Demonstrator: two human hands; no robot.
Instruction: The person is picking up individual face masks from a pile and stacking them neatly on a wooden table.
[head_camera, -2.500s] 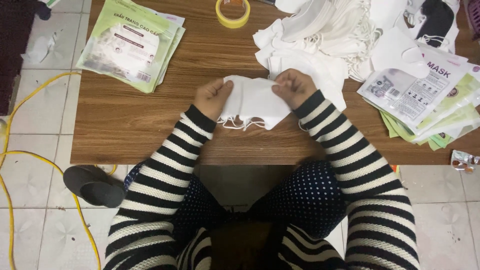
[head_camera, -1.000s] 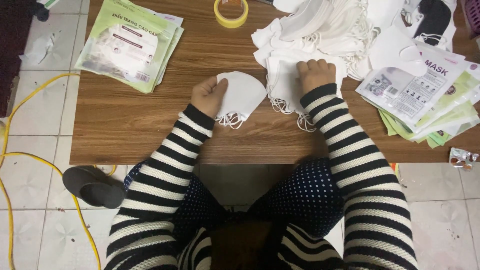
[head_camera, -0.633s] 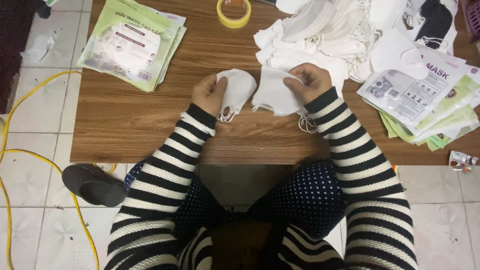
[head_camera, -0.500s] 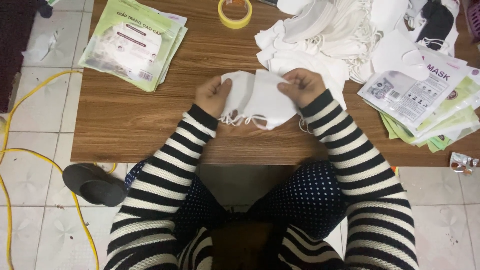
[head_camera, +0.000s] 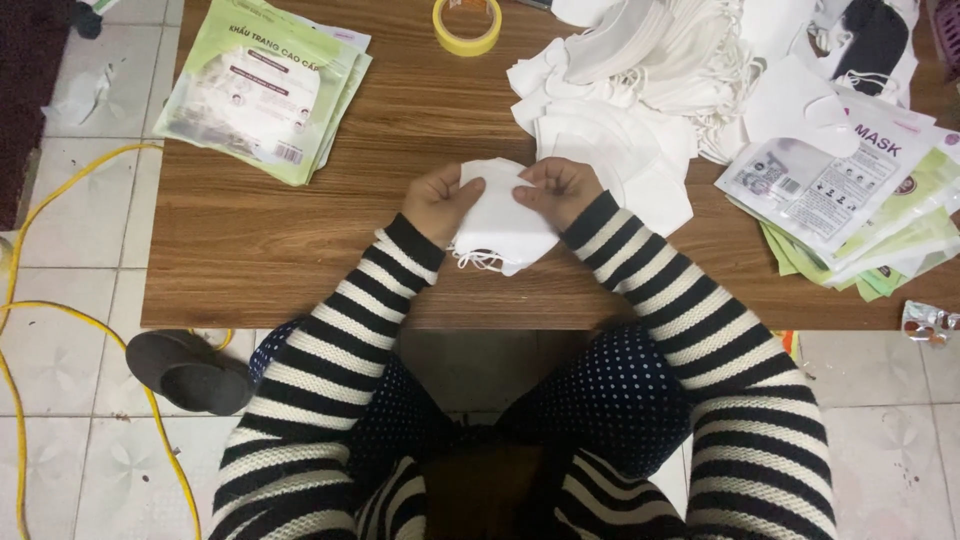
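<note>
Tabletop (head_camera: 300, 250): brown wood grain, seen from above, with my striped sleeves reaching over its near edge.
Mask heap (head_camera: 680, 70): a loose pile of white face masks at the far right, some with ear loops trailing, spilling toward my right hand.
Printed pouches (head_camera: 850, 200): a fanned stack of flat mask packets, white and pale green, at the right edge just beside the heap.
Green packets (head_camera: 265, 90): a second stack of pale green packets at the far left corner, well apart from my hands.
White masks (head_camera: 500, 220): a small stack of folded white masks in front of me near the middle of the tabletop, ear loops hanging at the lower edge.
My left hand (head_camera: 440, 200): closed on the left edge of the white masks, thumb on top.
My right hand (head_camera: 555, 190): fingers curled, pinching the top right edge of the same masks.
Tape roll (head_camera: 467, 25): yellow, lying flat at the far edge.
</note>
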